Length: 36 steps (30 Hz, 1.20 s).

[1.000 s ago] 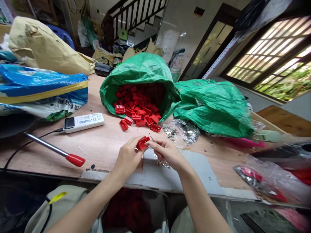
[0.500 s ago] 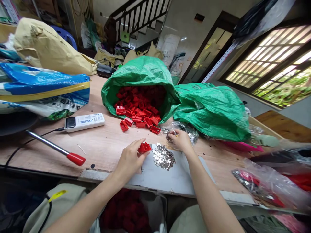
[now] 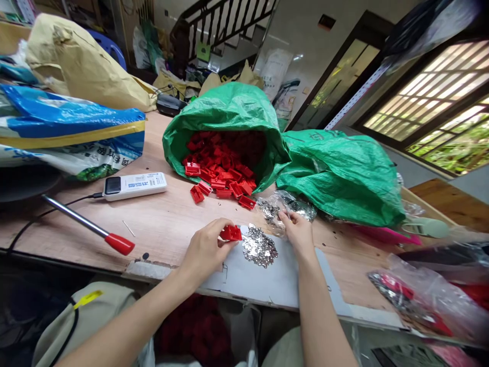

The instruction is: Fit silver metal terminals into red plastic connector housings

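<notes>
My left hand (image 3: 208, 244) is closed around a small red plastic housing (image 3: 231, 233), its open side facing up. Just right of it, a pile of shiny metal pieces (image 3: 260, 247) lies on a pale board (image 3: 275, 283). My right hand (image 3: 299, 232) is at a clear plastic bag (image 3: 296, 202) with more metal pieces in it. Thumb and fingertips appear pinched on the near edge of that bag; the exact grip is partly hidden. Beyond both hands, a green sack (image 3: 229, 109) lies with its mouth towards me, and many red housings (image 3: 217, 163) spill out.
A second green sack (image 3: 340, 173) lies to the right. On the left are a white power bank (image 3: 135, 185) with a cable, a metal lever with a red grip (image 3: 119, 243) and a blue-white bag (image 3: 72, 135). Below the table edge, an open bag holds red parts (image 3: 194, 331).
My right hand has moved right and slightly down, from over the metal pieces to the bag's near edge. A thin white stick seen at its fingers is no longer visible. My left hand keeps its hold.
</notes>
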Available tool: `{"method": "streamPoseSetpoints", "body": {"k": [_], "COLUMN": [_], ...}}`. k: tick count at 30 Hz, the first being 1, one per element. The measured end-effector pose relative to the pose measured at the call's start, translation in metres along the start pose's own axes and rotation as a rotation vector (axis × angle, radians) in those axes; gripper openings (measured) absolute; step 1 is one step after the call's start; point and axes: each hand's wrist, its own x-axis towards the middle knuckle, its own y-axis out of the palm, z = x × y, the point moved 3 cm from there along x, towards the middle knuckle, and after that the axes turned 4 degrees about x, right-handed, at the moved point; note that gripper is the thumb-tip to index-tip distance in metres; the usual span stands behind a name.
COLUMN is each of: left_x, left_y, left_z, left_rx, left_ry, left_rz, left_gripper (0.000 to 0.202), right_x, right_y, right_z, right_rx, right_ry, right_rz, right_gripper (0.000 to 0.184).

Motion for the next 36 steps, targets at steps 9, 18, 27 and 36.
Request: {"method": "streamPoseSetpoints", "body": {"k": [9,18,27,36], "left_x": [-0.005,-0.006,-0.007,-0.008], "left_y": [0.006,0.006,0.007,0.009], "left_z": [0.002,-0.002,-0.001,-0.002], "left_rx": [0.105,0.211,0.22,0.249], "left_ry": [0.036,0.095,0.076,0.087], "left_rz": [0.02,0.03,0.033,0.049], "left_gripper": [0.024,0.02,0.021,0.019], "right_x": [-0.008,-0.01,-0.008,0.0], "right_y": [0.003,0.01,0.008,0.013], "right_z": [0.003,0.014,0.006,0.004], "right_rx": [-0.042,-0.179,-0.243,-0.232], "right_ry": [0.013,-0.026,0.032,0.044], "right_rz": [0.123,0.179,0.079,0.094], "right_gripper": [0.042,0.017,0.028,0.024]}}
